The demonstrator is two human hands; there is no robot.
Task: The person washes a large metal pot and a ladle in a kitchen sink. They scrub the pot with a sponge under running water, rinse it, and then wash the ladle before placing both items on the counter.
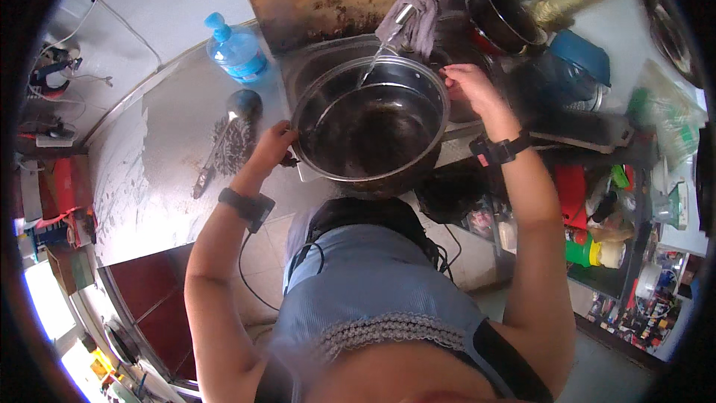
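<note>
A large dark metal pot point(386, 170) with a shiny rim stands over the front of the sink point(313, 61), with water inside it. From a metal faucet point(405, 14) wrapped in a greyish-purple cloth point(428, 5), a stream of water point(372, 64) runs into the pot. My left hand point(275, 146) grips the pot at its left side, where a bit of dark handle shows below the fingers. On the opposite side, my right hand point(469, 87) has its fingers curled at the rim; the handle there is hidden.
Left of the pot lie a metal ladle point(244, 105) and a grey shaggy scrubber point(232, 145) on the counter. Behind them stands a blue pump bottle point(235, 56). To the right are a dark saucepan point(506, 19), a blue plastic basin point(582, 59) and a crowded shelf point(609, 280).
</note>
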